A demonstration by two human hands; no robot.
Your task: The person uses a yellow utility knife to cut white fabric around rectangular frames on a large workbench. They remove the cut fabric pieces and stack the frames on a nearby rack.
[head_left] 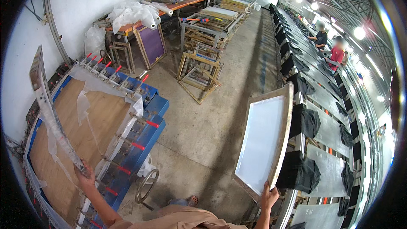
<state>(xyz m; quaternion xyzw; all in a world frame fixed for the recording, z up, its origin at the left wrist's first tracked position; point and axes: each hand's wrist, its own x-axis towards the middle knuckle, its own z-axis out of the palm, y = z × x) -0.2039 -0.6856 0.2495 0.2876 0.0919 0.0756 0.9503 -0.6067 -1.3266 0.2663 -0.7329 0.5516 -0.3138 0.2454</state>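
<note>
My left hand (85, 174) grips the lower end of a long, stained frame (51, 114), seen nearly edge-on and tilted above a blue stretching machine (154, 106). The machine has red-handled clamps round a wooden board (106, 118) with torn translucent sheeting along its edges. My right hand (267, 193) holds the lower right corner of a screen frame (287, 118) with pale white mesh (260, 144), tilted upright beside a long printing table (318, 165) carrying dark fabric pieces.
A handwheel (146, 186) juts from the machine. Stacked frames (199, 72), a purple screen (150, 46) and an orange table (186, 4) with plastic rolls stand behind. A concrete aisle (199, 131) runs between the machine and printing table. Two people (337, 59) (320, 38) work along the table's far side.
</note>
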